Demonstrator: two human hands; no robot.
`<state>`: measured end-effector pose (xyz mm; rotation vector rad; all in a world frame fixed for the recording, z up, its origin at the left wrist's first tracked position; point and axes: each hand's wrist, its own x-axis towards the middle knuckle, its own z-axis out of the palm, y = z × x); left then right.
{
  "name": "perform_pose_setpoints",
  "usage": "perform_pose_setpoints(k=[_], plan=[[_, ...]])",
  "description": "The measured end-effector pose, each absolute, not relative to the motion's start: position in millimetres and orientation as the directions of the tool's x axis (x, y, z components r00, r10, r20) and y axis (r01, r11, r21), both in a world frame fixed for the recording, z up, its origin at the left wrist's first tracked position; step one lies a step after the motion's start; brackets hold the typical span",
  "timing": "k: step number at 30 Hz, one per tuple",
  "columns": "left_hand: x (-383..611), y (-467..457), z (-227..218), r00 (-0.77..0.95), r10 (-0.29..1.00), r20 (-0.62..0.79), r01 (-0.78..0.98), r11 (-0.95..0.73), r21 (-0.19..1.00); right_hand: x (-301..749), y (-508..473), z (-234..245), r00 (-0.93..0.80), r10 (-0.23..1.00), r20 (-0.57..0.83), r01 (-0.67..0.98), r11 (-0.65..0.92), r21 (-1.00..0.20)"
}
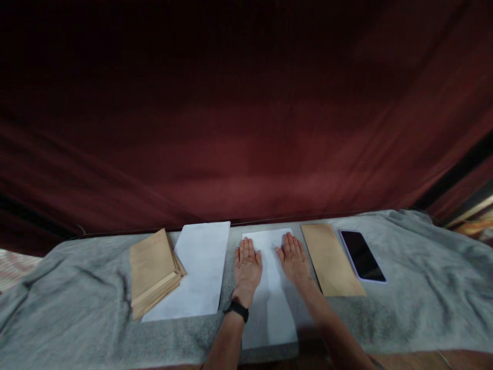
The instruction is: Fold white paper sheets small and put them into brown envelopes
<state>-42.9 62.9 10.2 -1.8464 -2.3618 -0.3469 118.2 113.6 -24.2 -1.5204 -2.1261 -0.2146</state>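
Observation:
A white sheet of paper (269, 308) lies lengthwise in the middle of the grey cloth-covered table (423, 293). My left hand (246, 270) rests flat on its left part, fingers stretched out and together, with a black band on the wrist. Flat on the sheet's right part lies my right hand (295, 259), fingers extended too. Neither hand holds anything. A single brown envelope (331, 259) lies just right of my right hand.
A stack of white sheets (200, 272) lies left of my left hand, with a pile of brown envelopes (152, 270) overlapping its left edge. A dark phone (362, 255) lies right of the single envelope. A dark red curtain (246, 128) hangs behind the table.

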Motion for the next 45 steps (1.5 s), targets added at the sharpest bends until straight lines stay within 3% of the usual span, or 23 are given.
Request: perform_pose_setpoints(k=[9,12,15,18,23,29,38,45], plan=[[-48.3,63.4,12.6,-0.363,0.851,0.38,0.932,0.325,0.163,116.9,114.2,-16.7,-0.106,0.88,0.463,0.949,0.229,-0.217],[-41.2,68.9,18.6,-0.251,0.882,0.398,0.965,0.194,0.178,109.1,115.4,-3.5,-0.19,0.889,0.417,0.921,0.308,-0.237],[-31.1,74.8,21.3,-0.086,0.95,0.301,0.985,0.035,0.171,97.2,114.2,6.2,-0.343,0.867,0.362,0.851,0.45,-0.272],[-24.1,78.7,18.9,-0.003,0.98,0.198,0.986,-0.029,0.162,87.6,112.1,8.2,-0.407,0.863,0.3,0.814,0.492,-0.308],[-26.3,81.5,15.2,-0.091,0.983,0.162,0.986,0.065,0.156,86.9,116.4,2.2,-0.351,0.895,0.275,0.866,0.422,-0.27],[-41.7,81.0,14.5,-0.231,0.952,0.198,0.965,0.2,0.167,98.5,129.2,-7.1,-0.22,0.897,0.383,0.921,0.32,-0.221],[-55.4,72.4,3.8,-0.31,0.89,0.335,0.949,0.267,0.169,113.3,128.5,-20.7,-0.143,0.86,0.49,0.947,0.262,-0.184],[-69.7,56.5,19.4,-0.316,0.892,0.322,0.947,0.279,0.156,124.0,109.4,-15.1,-0.147,0.871,0.469,0.941,0.27,-0.205]])
